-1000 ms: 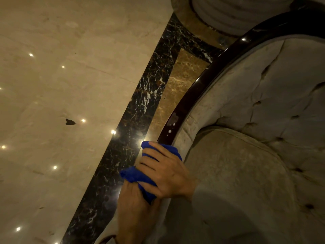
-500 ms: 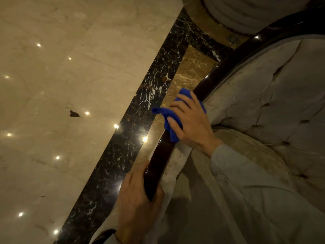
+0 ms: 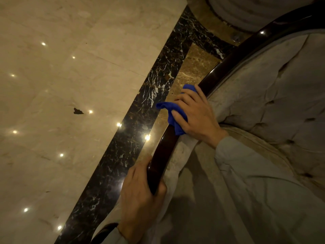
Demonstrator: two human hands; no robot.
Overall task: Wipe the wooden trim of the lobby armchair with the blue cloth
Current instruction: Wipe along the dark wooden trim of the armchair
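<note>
The armchair [image 3: 267, 106] has grey tufted upholstery and a dark glossy wooden trim [image 3: 226, 67] curving along its top edge. My right hand [image 3: 195, 115] presses a crumpled blue cloth [image 3: 171, 111] onto the trim about halfway along the visible curve. Part of the cloth sticks out to the left over the floor. Lower down, my left hand [image 3: 140, 198] is wrapped around the trim [image 3: 158, 166], thumb on the chair side. The trim between my two hands is bare and shiny.
Polished beige marble floor [image 3: 61, 85] lies to the left, with a black veined marble band [image 3: 140, 124] running diagonally beside the chair. A small dark scrap [image 3: 77, 111] lies on the beige floor. A ribbed round column base [image 3: 246, 13] stands at the top right.
My right hand slid the blue cloth up along the trim, away from my left hand, over the first half second, then stayed near the same spot. My left hand kept its grip low on the trim.
</note>
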